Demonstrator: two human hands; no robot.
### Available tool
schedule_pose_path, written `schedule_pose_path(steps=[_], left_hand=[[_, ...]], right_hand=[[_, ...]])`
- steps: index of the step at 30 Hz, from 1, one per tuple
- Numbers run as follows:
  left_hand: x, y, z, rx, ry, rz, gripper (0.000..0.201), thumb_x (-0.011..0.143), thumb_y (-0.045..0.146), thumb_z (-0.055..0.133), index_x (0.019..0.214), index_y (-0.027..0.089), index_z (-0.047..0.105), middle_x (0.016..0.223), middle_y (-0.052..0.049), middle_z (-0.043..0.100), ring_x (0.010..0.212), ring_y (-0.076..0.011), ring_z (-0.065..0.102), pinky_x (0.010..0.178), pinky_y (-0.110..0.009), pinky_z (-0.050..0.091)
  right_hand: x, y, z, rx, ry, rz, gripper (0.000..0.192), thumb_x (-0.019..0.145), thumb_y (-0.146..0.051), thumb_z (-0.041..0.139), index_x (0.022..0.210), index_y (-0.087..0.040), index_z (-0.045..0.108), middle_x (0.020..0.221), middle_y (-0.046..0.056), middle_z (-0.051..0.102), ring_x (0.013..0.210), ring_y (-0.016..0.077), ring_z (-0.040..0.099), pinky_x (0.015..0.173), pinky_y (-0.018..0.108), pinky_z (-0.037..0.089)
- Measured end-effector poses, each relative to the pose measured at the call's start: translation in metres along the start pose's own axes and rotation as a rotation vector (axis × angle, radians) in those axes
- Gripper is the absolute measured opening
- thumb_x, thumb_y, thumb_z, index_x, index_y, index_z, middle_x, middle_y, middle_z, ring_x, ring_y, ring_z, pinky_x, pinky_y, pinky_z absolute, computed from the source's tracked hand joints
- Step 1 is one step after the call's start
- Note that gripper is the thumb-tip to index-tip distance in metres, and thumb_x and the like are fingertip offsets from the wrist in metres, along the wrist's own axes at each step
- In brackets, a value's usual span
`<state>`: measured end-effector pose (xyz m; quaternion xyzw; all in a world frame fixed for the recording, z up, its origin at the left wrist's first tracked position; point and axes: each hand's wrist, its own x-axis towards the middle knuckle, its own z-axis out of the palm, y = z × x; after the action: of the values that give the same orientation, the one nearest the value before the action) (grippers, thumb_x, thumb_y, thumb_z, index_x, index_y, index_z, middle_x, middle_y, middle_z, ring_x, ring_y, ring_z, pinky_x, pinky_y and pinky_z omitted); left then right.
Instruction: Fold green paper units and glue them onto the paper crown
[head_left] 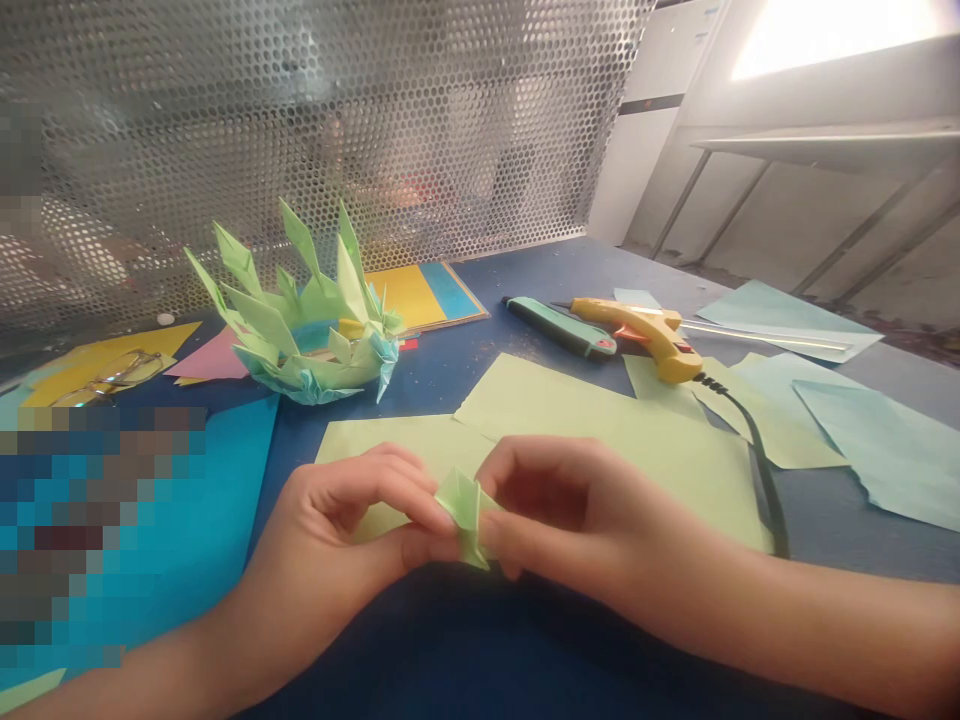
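Note:
Between my two hands is a small piece of folded light-green paper (pixel 465 505), held just above the table's near side. My left hand (pixel 367 510) pinches its left side between thumb and fingers. On the right side, my right hand (pixel 559 500) grips it with thumb and forefinger, its other fingers curled behind. Beneath and beyond the hands lie light-green paper sheets (pixel 600 430). Farther back to the left stands a ring of folded green paper points (pixel 315 290) with a light-blue folded piece (pixel 385 360) at its front.
A yellow glue gun (pixel 645 325) with a black cord and a green utility knife (pixel 559 326) lie at the back right. Pale blue sheets (pixel 885 435) are to the right. Glasses (pixel 112 378) rest on yellow paper at left. A perforated metal panel (pixel 450 130) borders the table.

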<state>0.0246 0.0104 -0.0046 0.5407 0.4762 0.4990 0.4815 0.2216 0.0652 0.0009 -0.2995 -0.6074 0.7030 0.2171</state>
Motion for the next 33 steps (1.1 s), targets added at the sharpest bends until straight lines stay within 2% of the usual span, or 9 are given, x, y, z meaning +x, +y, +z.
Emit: schedule_pose_path(steps=[4, 9, 14, 20, 24, 27, 29, 33], left_hand=[[-0.001, -0.001, 0.0, -0.024, 0.02, -0.085, 0.018, 0.071, 0.015, 0.086, 0.063, 0.03, 0.081, 0.08, 0.003, 0.077, 0.074, -0.0153, 0.072, 0.07, -0.022, 0.059], [-0.001, -0.002, 0.0, -0.044, 0.042, -0.073, 0.022, 0.067, 0.009, 0.087, 0.06, 0.029, 0.079, 0.075, 0.006, 0.075, 0.068, -0.0105, 0.07, 0.066, -0.015, 0.058], [0.0, -0.002, -0.001, -0.078, -0.018, -0.05, 0.019, 0.072, 0.011, 0.085, 0.062, 0.026, 0.078, 0.073, 0.005, 0.076, 0.067, -0.01, 0.069, 0.066, -0.015, 0.056], [0.0, -0.002, -0.003, -0.071, -0.12, 0.002, 0.024, 0.074, 0.007, 0.082, 0.062, 0.026, 0.077, 0.069, 0.007, 0.071, 0.068, -0.0073, 0.064, 0.065, -0.013, 0.05], [-0.001, 0.001, 0.0, 0.006, -0.025, -0.049, 0.023, 0.067, 0.006, 0.086, 0.058, 0.023, 0.074, 0.07, 0.006, 0.069, 0.065, -0.0078, 0.062, 0.061, -0.013, 0.051], [-0.001, 0.002, 0.004, 0.069, 0.085, -0.086, 0.023, 0.06, 0.005, 0.089, 0.058, 0.022, 0.073, 0.067, 0.006, 0.066, 0.06, -0.008, 0.06, 0.056, -0.012, 0.05], [-0.002, 0.003, 0.006, 0.095, 0.122, -0.094, 0.021, 0.062, 0.007, 0.088, 0.058, 0.022, 0.074, 0.066, 0.005, 0.065, 0.056, -0.0075, 0.058, 0.053, -0.012, 0.049], [-0.003, 0.004, 0.008, 0.131, 0.165, -0.109, 0.019, 0.065, 0.009, 0.085, 0.059, 0.026, 0.078, 0.064, 0.005, 0.069, 0.056, -0.0087, 0.063, 0.054, -0.011, 0.051]], right_hand=[[0.0, -0.003, 0.001, 0.014, 0.023, 0.044, 0.025, 0.073, -0.027, 0.085, 0.074, -0.016, 0.063, 0.063, -0.004, 0.063, 0.061, 0.0096, 0.056, 0.058, 0.019, 0.044], [0.0, -0.001, 0.002, -0.053, 0.027, 0.004, 0.017, 0.076, -0.022, 0.081, 0.074, -0.017, 0.064, 0.063, -0.004, 0.061, 0.06, 0.0089, 0.051, 0.054, 0.018, 0.04], [0.0, 0.003, 0.001, -0.047, 0.007, -0.075, 0.012, 0.081, -0.019, 0.071, 0.082, -0.018, 0.06, 0.068, -0.005, 0.058, 0.06, 0.0074, 0.05, 0.052, 0.016, 0.04], [-0.002, 0.001, 0.001, -0.25, 0.043, -0.18, 0.01, 0.078, -0.012, 0.065, 0.072, -0.018, 0.06, 0.068, -0.005, 0.059, 0.061, 0.0074, 0.05, 0.055, 0.016, 0.042], [-0.002, 0.0, 0.002, -0.315, 0.054, -0.211, 0.009, 0.077, -0.011, 0.064, 0.073, -0.018, 0.061, 0.071, -0.004, 0.061, 0.063, 0.0084, 0.052, 0.057, 0.017, 0.044], [-0.002, 0.0, 0.003, -0.298, 0.058, -0.155, 0.007, 0.079, -0.016, 0.064, 0.074, -0.018, 0.061, 0.069, -0.004, 0.059, 0.062, 0.0089, 0.05, 0.055, 0.018, 0.042], [-0.002, -0.001, 0.003, -0.298, 0.082, -0.135, 0.008, 0.081, -0.02, 0.065, 0.074, -0.018, 0.061, 0.068, -0.004, 0.058, 0.061, 0.0092, 0.049, 0.054, 0.018, 0.042], [-0.003, -0.001, 0.004, -0.406, 0.186, -0.25, 0.011, 0.078, -0.013, 0.065, 0.07, -0.019, 0.061, 0.065, -0.005, 0.058, 0.059, 0.0084, 0.051, 0.055, 0.017, 0.044]])
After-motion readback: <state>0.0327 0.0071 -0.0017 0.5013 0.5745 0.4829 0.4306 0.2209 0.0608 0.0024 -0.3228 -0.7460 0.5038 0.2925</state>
